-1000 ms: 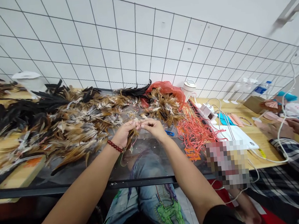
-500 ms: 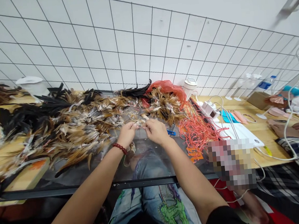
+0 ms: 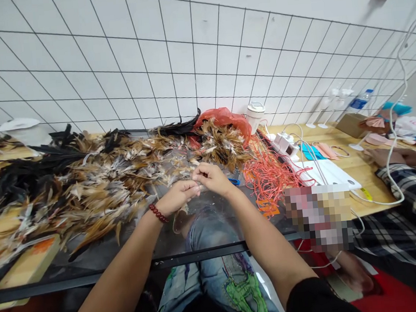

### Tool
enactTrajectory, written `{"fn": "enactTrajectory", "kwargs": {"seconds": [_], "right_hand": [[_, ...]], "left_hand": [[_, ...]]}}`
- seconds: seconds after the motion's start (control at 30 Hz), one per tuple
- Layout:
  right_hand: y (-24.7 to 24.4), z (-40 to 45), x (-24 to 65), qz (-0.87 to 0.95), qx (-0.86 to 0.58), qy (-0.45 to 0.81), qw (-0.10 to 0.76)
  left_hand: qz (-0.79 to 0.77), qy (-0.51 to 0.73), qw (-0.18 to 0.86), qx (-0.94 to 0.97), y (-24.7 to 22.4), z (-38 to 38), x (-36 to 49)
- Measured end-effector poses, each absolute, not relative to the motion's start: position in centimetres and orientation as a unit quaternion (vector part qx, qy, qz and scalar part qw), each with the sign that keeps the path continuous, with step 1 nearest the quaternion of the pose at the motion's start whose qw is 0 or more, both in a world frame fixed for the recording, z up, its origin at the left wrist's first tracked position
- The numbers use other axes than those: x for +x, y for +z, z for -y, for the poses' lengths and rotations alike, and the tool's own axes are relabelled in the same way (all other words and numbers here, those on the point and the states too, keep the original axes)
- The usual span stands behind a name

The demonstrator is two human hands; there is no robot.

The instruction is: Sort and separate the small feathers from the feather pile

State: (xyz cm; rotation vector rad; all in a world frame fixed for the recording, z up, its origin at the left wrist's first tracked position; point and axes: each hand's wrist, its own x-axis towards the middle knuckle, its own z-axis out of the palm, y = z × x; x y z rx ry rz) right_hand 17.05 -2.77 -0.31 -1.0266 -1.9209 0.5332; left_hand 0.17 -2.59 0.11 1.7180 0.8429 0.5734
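My left hand (image 3: 181, 195), with a dark red bead bracelet (image 3: 158, 213) on its wrist, is closed in a pinch above the dark, glossy work surface (image 3: 215, 238). Fingertips almost meet those of my right hand (image 3: 210, 177), which is pinched as well. Whatever lies between the fingers is too small to make out. Brown and white feathers (image 3: 105, 189) are heaped to the left, reaching close to my hands. Behind my right hand, another bunch of brown feathers (image 3: 221, 142) rests against a red plastic bag (image 3: 226, 118). A blue clip-like object (image 3: 234, 181) lies just right of that hand.
Tangled red cords (image 3: 267, 172) lie to the right, near a power strip and plug adapter (image 3: 285, 143). A white lidded cup (image 3: 254, 115) stands behind them. White cables cross the right side, where a co-worker's plaid sleeve (image 3: 407, 182) shows. A wire grid lines the wall.
My hands have shifted slightly; the right now sits higher, with its fingertips above the left's. The whole view has turned a little, moving the right-hand items leftward.
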Motion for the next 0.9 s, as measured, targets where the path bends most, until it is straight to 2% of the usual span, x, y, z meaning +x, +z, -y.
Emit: {"fn": "enactTrajectory", "kwargs": {"seconds": [0.13, 0.27, 0.33, 0.5, 0.57, 0.63, 0.8, 0.9], "right_hand": [[-0.8, 2.3, 16.9, 0.709, -0.472, 0.255, 0.458], [-1.1, 2.6, 16.2, 0.693, -0.504, 0.249, 0.451], [-1.1, 2.9, 15.8, 0.702, -0.509, 0.223, 0.445], [-0.8, 3.7, 15.2, 0.751, -0.481, 0.165, 0.421], [-0.6, 3.8, 15.2, 0.75, -0.481, 0.159, 0.425], [-0.7, 3.7, 15.2, 0.735, -0.494, 0.168, 0.433], [-1.7, 2.8, 15.5, 0.677, -0.552, 0.217, 0.437], [-2.1, 2.3, 15.7, 0.672, -0.551, 0.238, 0.433]], "left_hand": [[-0.346, 0.326, 0.623, 0.621, 0.3, 2.9, 0.6], [-0.372, 0.402, 0.631, 0.549, 0.1, 2.5, 0.9], [-0.413, 0.424, 0.585, 0.554, -0.1, 2.2, 0.9], [-0.486, 0.444, 0.342, 0.671, -0.4, 1.8, 0.7], [-0.489, 0.452, 0.326, 0.671, -0.5, 1.8, 0.8], [-0.484, 0.464, 0.4, 0.625, -0.5, 1.8, 0.8], [-0.373, 0.421, 0.697, 0.446, -0.1, 1.7, 0.3], [-0.297, 0.365, 0.791, 0.39, 0.4, 1.9, 0.0]]}}
